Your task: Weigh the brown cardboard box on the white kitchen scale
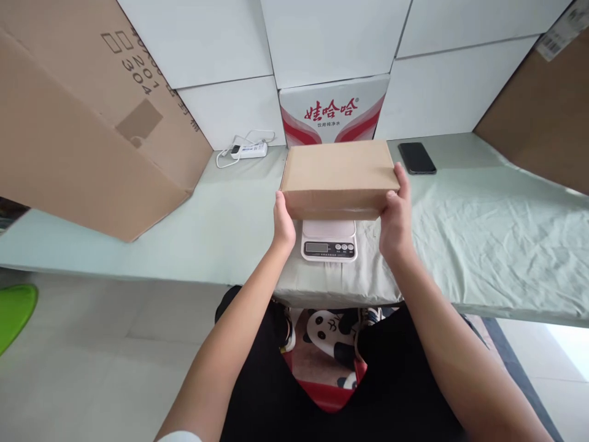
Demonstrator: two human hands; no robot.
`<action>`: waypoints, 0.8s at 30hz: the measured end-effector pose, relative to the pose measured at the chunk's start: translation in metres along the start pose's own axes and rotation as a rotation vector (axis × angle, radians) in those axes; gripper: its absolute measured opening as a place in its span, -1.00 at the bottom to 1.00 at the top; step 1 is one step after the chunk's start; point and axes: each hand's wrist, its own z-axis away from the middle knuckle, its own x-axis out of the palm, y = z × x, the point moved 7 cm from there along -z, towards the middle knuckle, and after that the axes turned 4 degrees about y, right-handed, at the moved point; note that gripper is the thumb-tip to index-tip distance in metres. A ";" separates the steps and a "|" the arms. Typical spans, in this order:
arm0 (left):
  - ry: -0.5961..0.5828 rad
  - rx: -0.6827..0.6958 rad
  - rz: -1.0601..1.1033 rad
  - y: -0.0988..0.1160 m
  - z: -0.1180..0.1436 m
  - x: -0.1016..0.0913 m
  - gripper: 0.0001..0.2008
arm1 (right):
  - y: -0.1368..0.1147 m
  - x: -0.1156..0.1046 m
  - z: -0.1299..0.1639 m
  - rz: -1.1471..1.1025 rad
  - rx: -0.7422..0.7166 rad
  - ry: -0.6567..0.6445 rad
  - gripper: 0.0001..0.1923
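Note:
Between my two hands is a closed brown cardboard box (338, 169), its long side facing me. My left hand (283, 224) presses on its left end, with the thumb up at the near left corner. At the right end, my right hand (396, 215) grips the near corner, fingers along the side. Below the box stands a white digital kitchen scale (329, 250), its display and buttons toward me. The box covers most of the scale's platform, and I cannot tell whether the two touch. The display shows no readable figure.
Behind the box stands a white-and-red printed carton (331, 101). A black phone (416, 158) lies to the right, and a white power strip with a cable (251, 150) to the left. Large cardboard boxes flank the cloth-covered table (230, 221) at left (92, 123) and right (538, 116).

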 end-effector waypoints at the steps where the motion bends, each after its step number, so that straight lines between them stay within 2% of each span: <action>1: -0.012 0.026 0.010 0.003 -0.010 0.003 -0.13 | -0.006 0.005 -0.009 0.020 -0.066 -0.001 -0.51; 5: -0.054 0.098 0.060 0.009 -0.054 0.015 -0.14 | -0.013 0.028 -0.046 0.047 -0.150 -0.037 -0.54; 10: -0.105 0.038 0.081 -0.016 -0.090 0.027 -0.26 | 0.003 0.031 -0.080 0.039 -0.185 -0.009 -0.55; 16: -0.125 -0.087 0.096 -0.048 -0.104 0.029 -0.35 | 0.031 0.020 -0.097 0.084 -0.119 -0.005 -0.59; 24: -0.169 -0.152 0.076 -0.065 -0.105 0.034 -0.39 | 0.061 0.011 -0.100 0.152 -0.089 -0.012 -0.50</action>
